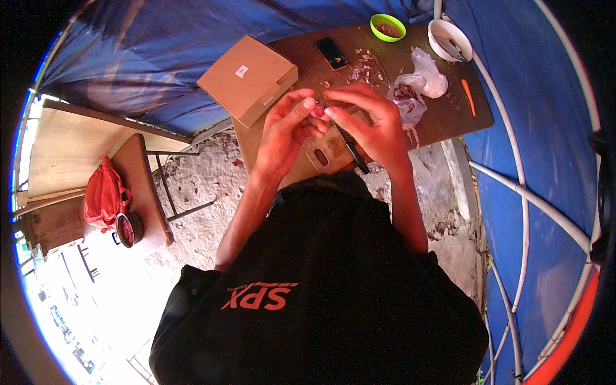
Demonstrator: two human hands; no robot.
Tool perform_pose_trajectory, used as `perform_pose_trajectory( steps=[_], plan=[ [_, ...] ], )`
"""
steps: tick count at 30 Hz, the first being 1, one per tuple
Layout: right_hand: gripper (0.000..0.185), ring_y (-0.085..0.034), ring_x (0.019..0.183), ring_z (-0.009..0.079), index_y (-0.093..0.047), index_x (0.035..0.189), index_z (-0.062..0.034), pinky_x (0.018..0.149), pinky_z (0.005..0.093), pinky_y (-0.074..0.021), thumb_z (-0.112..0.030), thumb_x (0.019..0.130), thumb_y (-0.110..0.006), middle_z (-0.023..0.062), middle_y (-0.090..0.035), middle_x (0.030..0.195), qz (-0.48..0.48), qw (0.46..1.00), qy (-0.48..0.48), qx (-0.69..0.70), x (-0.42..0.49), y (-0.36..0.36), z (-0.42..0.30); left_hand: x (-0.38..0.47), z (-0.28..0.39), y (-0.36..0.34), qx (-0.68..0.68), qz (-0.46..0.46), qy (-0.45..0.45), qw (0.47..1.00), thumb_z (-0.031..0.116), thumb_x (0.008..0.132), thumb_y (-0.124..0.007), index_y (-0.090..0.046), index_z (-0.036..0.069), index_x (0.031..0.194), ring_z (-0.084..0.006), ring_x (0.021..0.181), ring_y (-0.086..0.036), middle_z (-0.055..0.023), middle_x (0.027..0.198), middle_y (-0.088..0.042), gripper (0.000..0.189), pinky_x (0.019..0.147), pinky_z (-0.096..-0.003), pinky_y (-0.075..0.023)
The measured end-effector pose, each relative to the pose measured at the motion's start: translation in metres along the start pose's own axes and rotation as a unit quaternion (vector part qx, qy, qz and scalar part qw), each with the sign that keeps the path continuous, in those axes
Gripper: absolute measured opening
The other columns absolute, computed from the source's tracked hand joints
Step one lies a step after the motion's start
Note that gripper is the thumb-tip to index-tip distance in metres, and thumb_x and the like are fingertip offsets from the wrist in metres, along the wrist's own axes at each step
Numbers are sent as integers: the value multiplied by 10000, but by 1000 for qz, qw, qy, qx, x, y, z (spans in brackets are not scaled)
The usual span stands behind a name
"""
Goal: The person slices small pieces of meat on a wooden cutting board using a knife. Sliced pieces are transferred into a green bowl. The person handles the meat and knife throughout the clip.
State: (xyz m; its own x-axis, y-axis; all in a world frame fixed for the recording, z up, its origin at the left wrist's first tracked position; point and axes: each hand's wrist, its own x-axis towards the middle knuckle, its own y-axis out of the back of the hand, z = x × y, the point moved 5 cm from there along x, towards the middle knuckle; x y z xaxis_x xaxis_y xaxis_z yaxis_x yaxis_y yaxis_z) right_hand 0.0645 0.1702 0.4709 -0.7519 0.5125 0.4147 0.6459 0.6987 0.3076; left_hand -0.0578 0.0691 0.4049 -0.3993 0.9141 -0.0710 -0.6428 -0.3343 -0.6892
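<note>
A small reddish bulb, apparently a shallot, is pinched in the fingers of my left hand. My right hand meets it from the other side, its thumb tip against the bulb and its fingers curved above. Below both hands lies a wooden cutting board with a handle slot, partly hidden by them. A knife with a black handle rests across the board; my right hand covers part of its blade. Beyond the hands, thin papery peels are scattered over the brown table.
A cardboard box stands at the table's left. Toward the back are a dark phone, a green bowl of brownish bits and a white bowl. Plastic bags and an orange stick-like object lie right. A red backpack sits far left.
</note>
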Motion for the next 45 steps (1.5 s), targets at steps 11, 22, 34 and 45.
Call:
perform_pose_trajectory(
  steps=[11,22,34,45],
  plan=[
    [114,-652,872,150,-708,950,24,779,270,-506,-31,853,-688,90,-687,941,30,997,-21,65,1,-10,6,-11,15,-15,112,53,-51,991,94,928,-636,-469,-23,1217,-238,770,-705,-175,930,-690,354,676,-312,-583],
    [136,-663,855,137,-713,962,23,758,267,-535,-46,845,-696,88,-693,925,-3,993,-74,95,-3,-9,11,-6,25,-12,189,-2,-105,976,37,930,-620,-378,7,1073,-231,723,-692,-192,859,-687,283,627,-310,-575],
    [104,-636,893,130,-702,940,58,781,248,-514,34,840,-685,96,-671,971,81,983,-105,126,-7,-14,9,-2,26,-13,189,15,-116,975,11,927,-612,-368,21,1032,-239,772,-695,-207,893,-684,266,680,-328,-586],
    [112,-641,902,136,-704,921,51,783,256,-527,62,811,-684,88,-670,961,113,992,-49,29,-10,-17,11,-2,18,-13,187,44,-131,973,-18,919,-617,-356,34,996,-236,847,-695,-222,945,-682,277,730,-326,-599]
  ],
)
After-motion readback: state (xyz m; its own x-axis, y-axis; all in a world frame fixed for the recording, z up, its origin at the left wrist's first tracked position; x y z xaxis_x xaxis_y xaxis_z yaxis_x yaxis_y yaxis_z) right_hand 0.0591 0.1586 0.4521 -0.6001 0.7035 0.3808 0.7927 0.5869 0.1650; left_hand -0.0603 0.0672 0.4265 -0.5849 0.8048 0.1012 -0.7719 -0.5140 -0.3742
